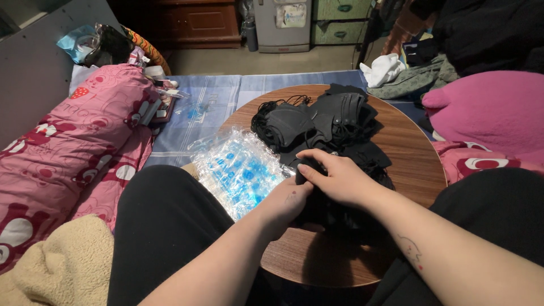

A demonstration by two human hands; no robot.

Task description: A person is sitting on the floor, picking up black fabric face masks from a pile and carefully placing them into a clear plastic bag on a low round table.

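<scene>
Masks (328, 122) piled on the far half of the tabletop (416, 164), plastic packets (241, 170) at its left edge, pillow (73, 136) further left.

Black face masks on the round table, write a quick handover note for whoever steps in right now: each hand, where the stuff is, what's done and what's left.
Left hand: on the near part of the black face masks, partly tucked under the right hand; grip hidden.
Right hand: closed over a small stack of black masks at the near side of the pile.
Things: the loose masks with ear loops cover the middle of the round wooden table. A heap of clear plastic sleeves with blue print lies at the table's left edge.
Done: no mask visibly inside a sleeve.
Left: the whole pile sits unpacked.
</scene>
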